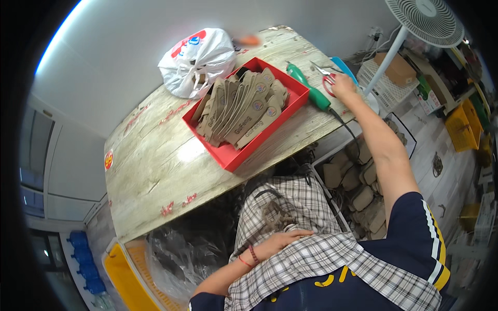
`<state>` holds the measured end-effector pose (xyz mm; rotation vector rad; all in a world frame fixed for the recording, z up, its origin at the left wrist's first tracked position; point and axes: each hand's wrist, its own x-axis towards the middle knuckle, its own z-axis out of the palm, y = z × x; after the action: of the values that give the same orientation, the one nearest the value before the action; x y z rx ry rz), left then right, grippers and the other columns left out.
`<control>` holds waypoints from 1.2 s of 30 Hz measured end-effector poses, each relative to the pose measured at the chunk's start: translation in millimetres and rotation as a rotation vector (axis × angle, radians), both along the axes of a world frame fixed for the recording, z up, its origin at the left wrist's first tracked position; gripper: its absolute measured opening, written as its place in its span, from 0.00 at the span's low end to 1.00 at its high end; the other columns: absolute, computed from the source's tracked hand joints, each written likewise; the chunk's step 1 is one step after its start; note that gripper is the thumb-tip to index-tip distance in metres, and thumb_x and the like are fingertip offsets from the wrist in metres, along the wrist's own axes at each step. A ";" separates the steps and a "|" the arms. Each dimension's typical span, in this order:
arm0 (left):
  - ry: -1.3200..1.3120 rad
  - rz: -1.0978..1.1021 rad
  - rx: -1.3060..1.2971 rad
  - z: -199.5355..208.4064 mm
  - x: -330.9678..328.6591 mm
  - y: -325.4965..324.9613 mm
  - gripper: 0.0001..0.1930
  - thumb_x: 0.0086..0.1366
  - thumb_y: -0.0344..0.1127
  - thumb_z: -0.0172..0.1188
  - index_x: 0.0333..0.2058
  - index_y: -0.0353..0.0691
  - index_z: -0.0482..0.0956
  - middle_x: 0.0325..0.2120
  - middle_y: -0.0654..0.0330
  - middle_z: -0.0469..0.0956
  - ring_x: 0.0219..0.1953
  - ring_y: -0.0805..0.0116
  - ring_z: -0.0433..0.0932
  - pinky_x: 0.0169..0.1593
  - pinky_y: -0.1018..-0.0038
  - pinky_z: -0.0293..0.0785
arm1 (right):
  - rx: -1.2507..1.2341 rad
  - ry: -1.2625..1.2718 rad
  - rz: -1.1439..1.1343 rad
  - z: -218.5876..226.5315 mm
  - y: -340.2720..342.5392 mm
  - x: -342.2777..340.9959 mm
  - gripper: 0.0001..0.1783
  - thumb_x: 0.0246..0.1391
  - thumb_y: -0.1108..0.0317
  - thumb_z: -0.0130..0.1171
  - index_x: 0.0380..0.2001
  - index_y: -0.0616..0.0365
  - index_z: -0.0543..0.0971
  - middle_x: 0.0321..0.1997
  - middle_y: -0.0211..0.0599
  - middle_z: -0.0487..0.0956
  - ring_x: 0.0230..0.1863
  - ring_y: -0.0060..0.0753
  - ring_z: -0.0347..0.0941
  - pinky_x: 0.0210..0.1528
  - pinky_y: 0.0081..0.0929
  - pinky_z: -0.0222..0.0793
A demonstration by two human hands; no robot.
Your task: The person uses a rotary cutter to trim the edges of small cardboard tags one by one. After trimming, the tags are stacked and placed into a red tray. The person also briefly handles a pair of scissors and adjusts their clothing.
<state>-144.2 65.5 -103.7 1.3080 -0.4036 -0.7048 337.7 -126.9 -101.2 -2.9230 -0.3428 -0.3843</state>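
At the right end of the table my right hand (342, 87) is closed around the red handles of a pair of scissors (329, 83). The blades point up and to the left, away from me. My left hand (282, 242) lies on the checked apron (290, 199) over my lap, fingers stretched out, holding nothing. Beside the scissors lies a green corded hand tool (309, 88), its dark cord hanging over the table edge. Left of that tool, a red open box (228, 159) holds a fanned stack of flat grey-brown printed pieces (244, 106).
A tied white plastic bag (199, 62) stands behind the box on the worn wooden table (150, 171). Below the table on the right, a bin contains many brown pieces (363, 199). At lower left is a yellow crate (122, 277); a white fan (425, 20) stands at upper right.
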 end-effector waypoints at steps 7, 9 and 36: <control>-0.390 0.647 0.313 20.6 3.1 36.2 0.08 0.66 0.31 0.53 0.42 0.38 0.76 0.41 0.63 0.76 0.38 0.73 0.75 0.37 0.79 0.71 | 1.058 0.533 0.074 28.0 -74.0 -67.0 0.14 0.49 0.64 0.59 0.36 0.63 0.81 0.30 0.32 0.79 0.27 0.23 0.74 0.28 0.24 0.67; 0.015 0.880 0.178 33.8 -2.6 42.5 0.08 0.66 0.33 0.54 0.43 0.40 0.75 0.31 0.69 0.74 0.28 0.82 0.71 0.27 0.84 0.65 | 1.395 0.633 0.123 54.7 -76.3 -142.4 0.15 0.54 0.68 0.56 0.42 0.65 0.76 0.26 0.27 0.75 0.25 0.18 0.69 0.27 0.17 0.65; 0.083 1.015 -0.457 37.4 -28.9 85.5 0.09 0.65 0.30 0.47 0.39 0.34 0.73 0.34 0.58 0.74 0.38 0.65 0.75 0.44 0.65 0.72 | 0.984 1.758 0.386 27.6 33.5 -428.2 0.48 0.49 0.23 0.41 0.37 0.67 0.75 0.19 0.26 0.69 0.18 0.20 0.67 0.35 0.29 0.78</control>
<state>-173.1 151.0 -66.3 0.8727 0.1846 0.1902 -90.4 -93.4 -73.6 -1.2987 -0.2387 1.4630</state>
